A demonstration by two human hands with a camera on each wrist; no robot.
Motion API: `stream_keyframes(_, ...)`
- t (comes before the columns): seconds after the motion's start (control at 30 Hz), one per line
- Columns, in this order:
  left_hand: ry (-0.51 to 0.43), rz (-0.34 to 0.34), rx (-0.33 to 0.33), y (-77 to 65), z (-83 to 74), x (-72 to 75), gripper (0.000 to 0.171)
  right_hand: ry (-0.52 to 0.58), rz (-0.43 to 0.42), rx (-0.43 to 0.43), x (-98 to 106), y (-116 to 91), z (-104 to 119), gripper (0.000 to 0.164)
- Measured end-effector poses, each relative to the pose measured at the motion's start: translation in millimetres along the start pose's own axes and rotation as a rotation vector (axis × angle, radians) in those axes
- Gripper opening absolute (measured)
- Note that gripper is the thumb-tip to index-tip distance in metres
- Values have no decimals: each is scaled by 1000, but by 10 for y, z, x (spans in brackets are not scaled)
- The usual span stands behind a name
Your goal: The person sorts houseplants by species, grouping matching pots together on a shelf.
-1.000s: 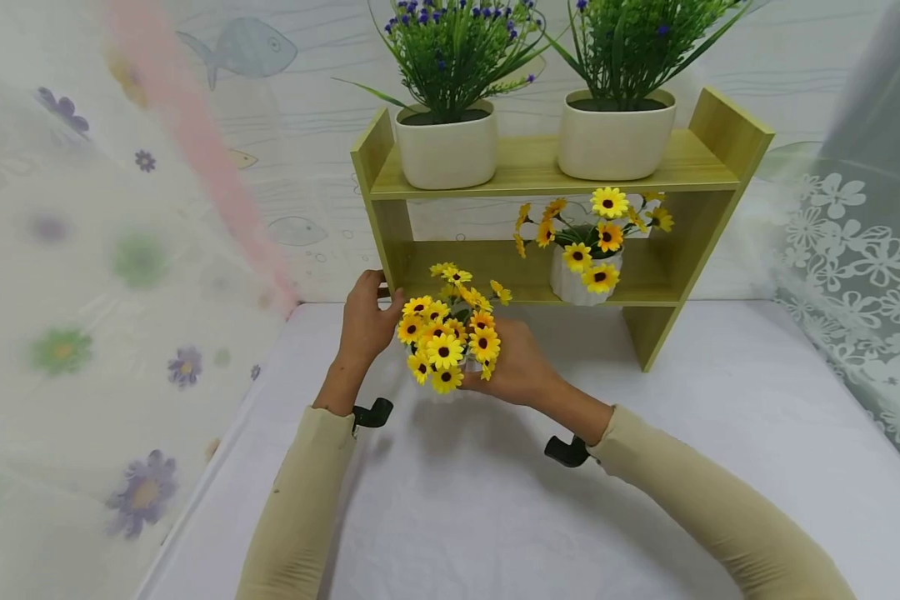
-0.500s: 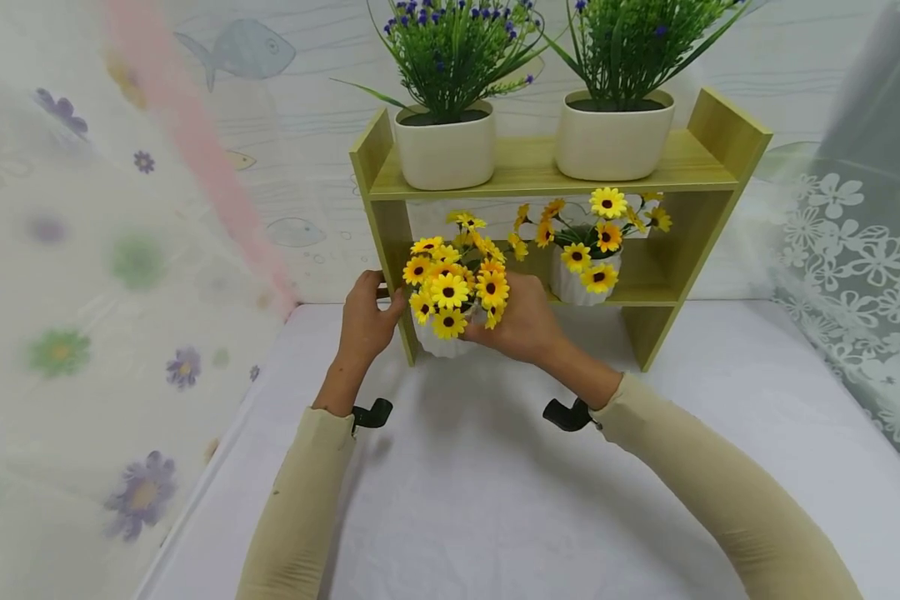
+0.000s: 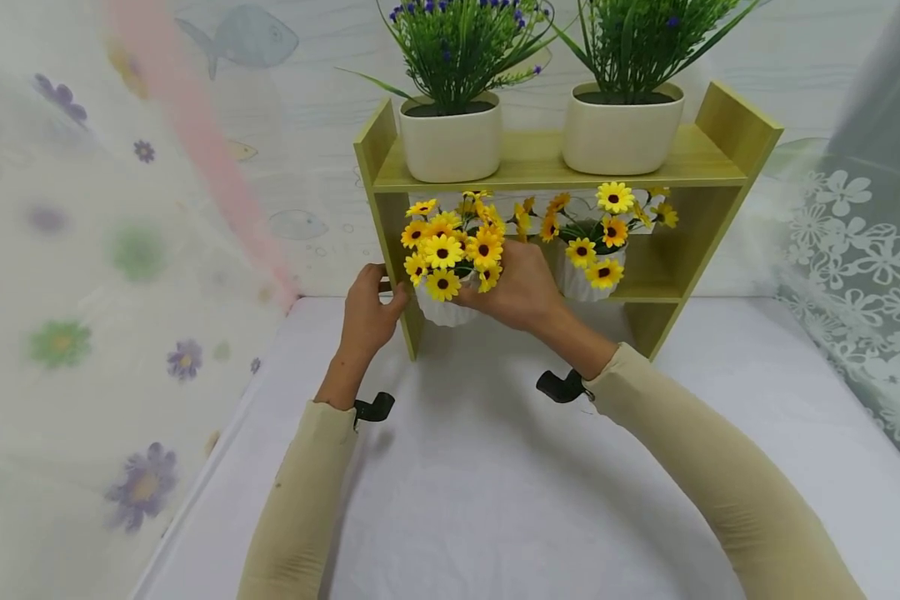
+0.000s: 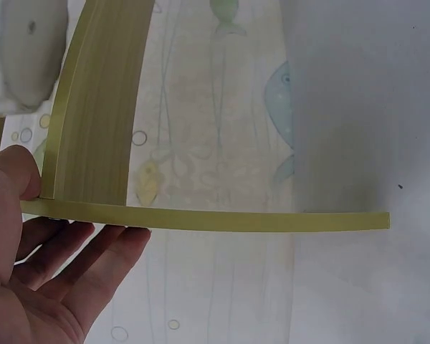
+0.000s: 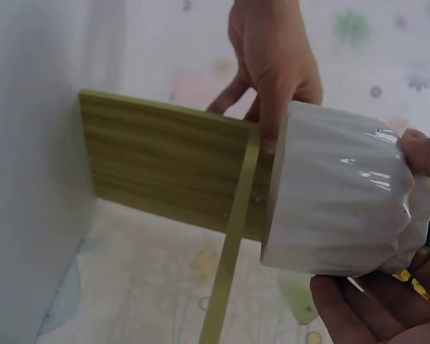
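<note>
My right hand (image 3: 527, 287) grips a white fluted flowerpot (image 3: 446, 312) of yellow artificial sunflowers (image 3: 444, 252). In the right wrist view, thumb and fingers lie on opposite sides of the glossy pot (image 5: 344, 190), its base close to the lower board's front edge. My left hand (image 3: 371, 315) holds the left side panel of a wooden two-tier shelf (image 3: 528, 154). The left wrist view shows its thumb on one face of that panel (image 4: 222, 219) and fingertips against the other. Whether the pot touches the lower board cannot be told.
A similar pot (image 3: 585, 279) of yellow flowers stands on the lower board, right of my right hand. Two cream planters, left (image 3: 452, 146) and right (image 3: 622, 133), hold purple-flowered greenery on top. The shelf stands at the back of a white-covered table (image 3: 465, 483), before a patterned curtain.
My right hand has raised the sunflower pot and carried it forward from in front of the shelf to the lower board's left part. My left hand has stayed on the side panel.
</note>
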State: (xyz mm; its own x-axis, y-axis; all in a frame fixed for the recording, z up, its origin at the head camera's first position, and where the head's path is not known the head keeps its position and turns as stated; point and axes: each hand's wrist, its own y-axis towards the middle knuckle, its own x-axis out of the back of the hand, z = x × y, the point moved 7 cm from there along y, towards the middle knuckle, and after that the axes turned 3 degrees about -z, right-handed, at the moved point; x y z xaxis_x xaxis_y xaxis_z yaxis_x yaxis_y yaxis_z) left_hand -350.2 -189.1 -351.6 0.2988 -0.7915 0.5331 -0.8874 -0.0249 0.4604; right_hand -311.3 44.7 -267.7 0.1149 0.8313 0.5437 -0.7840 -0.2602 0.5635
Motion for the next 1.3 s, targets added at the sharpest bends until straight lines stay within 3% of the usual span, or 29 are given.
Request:
stream_keyframes(0.17,7,11,10,16,30,-5,44,-6,-24,-24,-49,105,-97,50)
stream_keyframes(0.43,6,10,5,20,25,5,44,101,-33,-87,-91,217,-286,59)
stream_keyframes(0.63,23,3,2,14,8,16,44,108,-20,-63,-160,321,-277,77)
stream_keyframes(0.77,20,3,7,3,4,11,44,90,2,-105,-222,356,-314,87)
stream_keyframes(0.9,20,5,16,-1,7,0,45,92,17,-150,-253,325,-332,88)
stream_keyframes(1.07,18,5,22,4,3,-7,45,93,20,-145,-245,261,-342,93)
stream_keyframes(1.3,20,-2,17,4,11,-3,44,109,45,-177,-223,99,-413,78)
